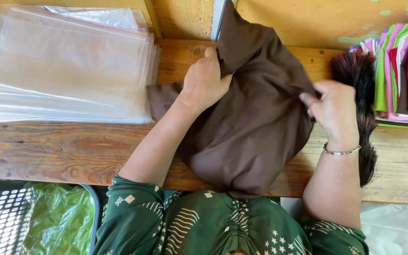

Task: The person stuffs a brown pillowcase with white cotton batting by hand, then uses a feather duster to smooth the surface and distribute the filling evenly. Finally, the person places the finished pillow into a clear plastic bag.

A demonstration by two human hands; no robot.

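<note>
Here, your left hand (204, 82) and right hand (334, 111) both pinching the brown cloth (251, 127), clear bags (67, 66) left, dark brush (362, 94) and coloured fabrics (404, 66) right.

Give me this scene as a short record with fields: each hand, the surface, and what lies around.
left hand: gripping a fold of the brown cloth
right hand: pinching the cloth's right edge
surface: wooden bench
left of cloth: stack of clear plastic bags
right of cloth: dark bristly brush, pile of coloured fabrics
lower left: white perforated basket with green plastic
</note>
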